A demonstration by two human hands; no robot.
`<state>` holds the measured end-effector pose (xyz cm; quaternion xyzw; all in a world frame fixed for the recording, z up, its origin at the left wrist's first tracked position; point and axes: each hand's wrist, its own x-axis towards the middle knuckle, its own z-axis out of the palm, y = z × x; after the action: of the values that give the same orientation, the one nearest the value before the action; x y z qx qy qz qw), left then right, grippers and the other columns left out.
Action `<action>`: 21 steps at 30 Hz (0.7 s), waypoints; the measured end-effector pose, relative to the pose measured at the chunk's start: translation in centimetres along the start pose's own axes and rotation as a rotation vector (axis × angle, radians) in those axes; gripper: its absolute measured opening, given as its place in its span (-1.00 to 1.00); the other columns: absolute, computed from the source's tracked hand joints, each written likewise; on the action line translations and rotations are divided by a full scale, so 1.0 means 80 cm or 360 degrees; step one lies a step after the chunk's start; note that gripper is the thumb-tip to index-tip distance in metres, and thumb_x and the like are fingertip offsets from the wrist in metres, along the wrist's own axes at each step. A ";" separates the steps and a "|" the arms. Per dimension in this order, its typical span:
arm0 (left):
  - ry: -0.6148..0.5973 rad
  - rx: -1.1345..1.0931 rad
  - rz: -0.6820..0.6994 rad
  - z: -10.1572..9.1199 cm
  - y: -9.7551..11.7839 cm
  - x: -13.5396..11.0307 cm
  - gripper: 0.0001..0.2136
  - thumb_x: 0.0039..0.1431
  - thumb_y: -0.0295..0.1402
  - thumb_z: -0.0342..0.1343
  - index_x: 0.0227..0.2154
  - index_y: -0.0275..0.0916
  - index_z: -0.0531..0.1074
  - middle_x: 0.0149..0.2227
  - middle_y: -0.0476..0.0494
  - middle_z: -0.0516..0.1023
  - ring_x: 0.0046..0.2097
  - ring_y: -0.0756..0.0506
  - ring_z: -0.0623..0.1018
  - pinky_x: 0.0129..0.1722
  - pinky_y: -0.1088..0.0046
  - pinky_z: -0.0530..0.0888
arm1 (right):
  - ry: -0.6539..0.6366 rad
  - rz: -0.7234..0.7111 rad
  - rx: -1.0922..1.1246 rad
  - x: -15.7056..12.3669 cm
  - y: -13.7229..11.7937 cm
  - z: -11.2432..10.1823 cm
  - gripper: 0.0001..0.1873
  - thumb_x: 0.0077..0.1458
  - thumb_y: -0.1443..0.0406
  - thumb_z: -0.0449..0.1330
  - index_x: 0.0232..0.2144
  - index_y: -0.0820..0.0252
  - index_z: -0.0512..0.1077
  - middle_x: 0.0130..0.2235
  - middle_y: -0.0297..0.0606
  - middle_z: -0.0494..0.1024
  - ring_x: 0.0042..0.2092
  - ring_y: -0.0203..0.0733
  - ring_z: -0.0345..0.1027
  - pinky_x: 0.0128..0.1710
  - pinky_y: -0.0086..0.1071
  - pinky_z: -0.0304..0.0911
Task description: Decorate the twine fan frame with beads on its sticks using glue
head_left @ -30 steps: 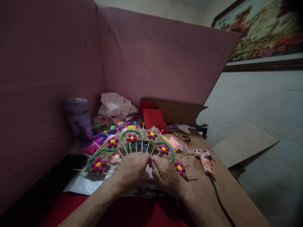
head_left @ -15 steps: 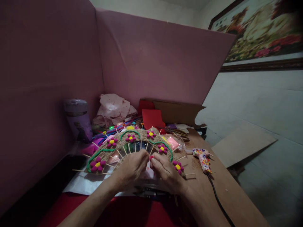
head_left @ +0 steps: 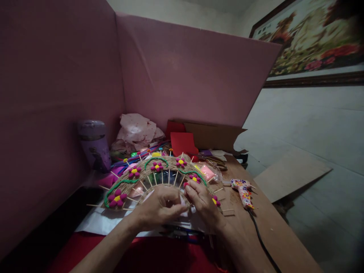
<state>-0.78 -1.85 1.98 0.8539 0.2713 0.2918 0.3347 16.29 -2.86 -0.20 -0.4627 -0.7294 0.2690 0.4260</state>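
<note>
My right hand [head_left: 203, 203] pinches a small red lump of modelling clay [head_left: 186, 184] between thumb and fingertips. Beside it, my left hand [head_left: 162, 206] has curled fingers, with its thumb apart from them and nothing visible between. Both hands are over the near middle of an arched, twine-woven piece [head_left: 170, 161] with wooden sticks poking out along its inner and outer edges. Magenta flowers with yellow centres, such as the left one [head_left: 117, 198], and green wavy strands [head_left: 119, 184] decorate the arch. Some outer sticks bear small coloured tips. My right hand partly covers the rightmost flower.
A floral-patterned glue gun [head_left: 243, 191] lies at the right, its black cord running toward me. Dark-handled scissors or snips [head_left: 182, 232] lie below my hands, partly hidden. Behind are red paper [head_left: 182, 142], cardboard [head_left: 216, 135], crumpled pink wrapping [head_left: 138, 129] and a purple tumbler [head_left: 95, 146].
My right hand has moved slightly up and right with the red clay. My left hand has come down from beside it, and its thumb has moved away from the fingers.
</note>
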 end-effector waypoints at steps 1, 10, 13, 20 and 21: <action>0.0003 -0.0001 0.0040 0.000 0.001 0.000 -0.82 0.05 -0.33 0.06 -0.60 -0.28 0.31 -0.51 0.03 0.34 -0.45 0.07 0.30 -0.43 0.56 0.23 | 0.0005 -0.0008 -0.0016 0.000 0.000 0.000 -0.69 0.19 0.24 -0.11 -0.58 0.17 0.12 -0.55 -0.42 0.19 -0.48 -0.35 0.09 -0.47 -0.43 -0.02; 0.0218 0.0554 -0.0135 0.008 -0.019 0.002 -0.86 0.16 -0.39 -0.12 -0.31 -0.23 0.33 -0.41 -0.05 0.44 -0.38 0.00 0.40 -0.41 0.50 0.26 | -0.0195 -0.0174 -0.0300 -0.004 -0.005 0.001 -0.73 0.20 0.29 -0.13 -0.52 0.18 0.19 -0.50 -0.38 0.30 -0.43 -0.31 0.19 -0.41 -0.41 0.02; 0.0107 0.0892 -0.0128 0.011 -0.024 0.001 -0.89 0.11 -0.43 -0.11 -0.40 -0.25 0.32 -0.44 -0.07 0.43 -0.41 -0.03 0.39 -0.44 0.47 0.24 | -0.0261 -0.0244 -0.0458 -0.004 -0.005 0.000 -0.75 0.21 0.32 -0.13 -0.49 0.18 0.21 -0.48 -0.35 0.32 -0.41 -0.30 0.21 -0.39 -0.41 0.03; -0.0077 0.0919 -0.0010 0.005 -0.021 -0.001 -0.92 0.09 -0.45 -0.11 -0.39 -0.24 0.27 -0.40 -0.07 0.43 -0.39 -0.03 0.38 -0.40 0.46 0.27 | -0.0442 -0.0319 -0.0611 -0.007 -0.004 -0.009 -0.80 0.22 0.33 -0.12 -0.43 0.17 0.21 -0.41 -0.34 0.37 -0.37 -0.29 0.23 -0.37 -0.43 0.04; -0.0086 0.0882 -0.0003 0.005 -0.020 -0.001 -0.91 0.11 -0.45 -0.13 -0.40 -0.24 0.27 -0.41 -0.07 0.42 -0.40 -0.03 0.38 -0.39 0.46 0.27 | -0.0470 -0.0317 -0.0601 -0.008 -0.005 -0.010 -0.80 0.22 0.33 -0.13 -0.41 0.17 0.22 -0.40 -0.33 0.38 -0.36 -0.28 0.23 -0.36 -0.43 0.05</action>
<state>-1.00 -1.07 0.54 0.9201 0.3325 0.1833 0.0959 16.94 -3.60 0.26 -0.4156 -0.8630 0.1494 0.2454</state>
